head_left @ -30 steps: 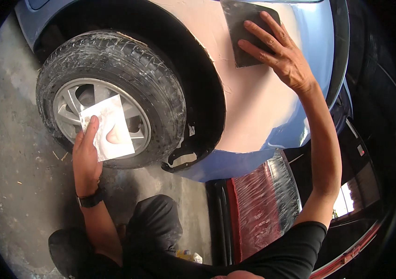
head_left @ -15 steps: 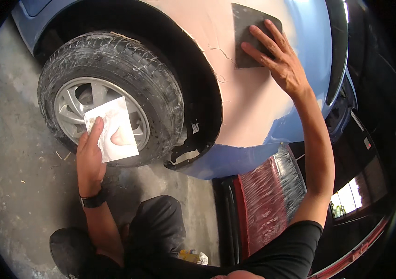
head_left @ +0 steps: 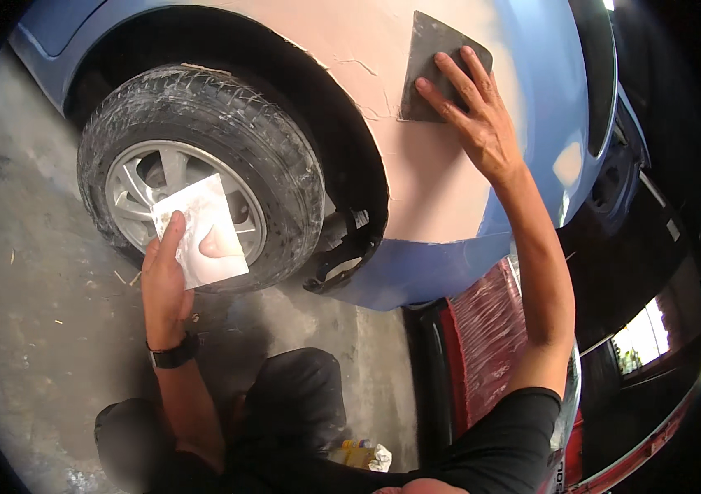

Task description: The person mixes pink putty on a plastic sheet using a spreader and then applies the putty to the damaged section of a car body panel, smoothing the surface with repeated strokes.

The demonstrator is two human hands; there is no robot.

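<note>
My right hand holds a dark, thin, flat spreader against the car's rear body panel, fingers spread over its face; the thumb is hidden behind it. Pinkish body filler coats a wide stretch of the blue panel beside the wheel arch, with ridges and cracks near the arch edge. In front of the wheel, my left hand grips a white square mixing board, thumb on top. A smooth lump of pinkish filler and some smears lie on that board.
A dusty tyre with a silver rim fills the wheel arch. Below the panel lies a red car part under clear plastic film. A small yellow item and crumpled white paper rest on the concrete floor near my knee.
The spreader and my right hand sit slightly further left on the panel, with the spreader tilted a little more. My left hand keeps hold of the board. The whole view has shifted slightly.
</note>
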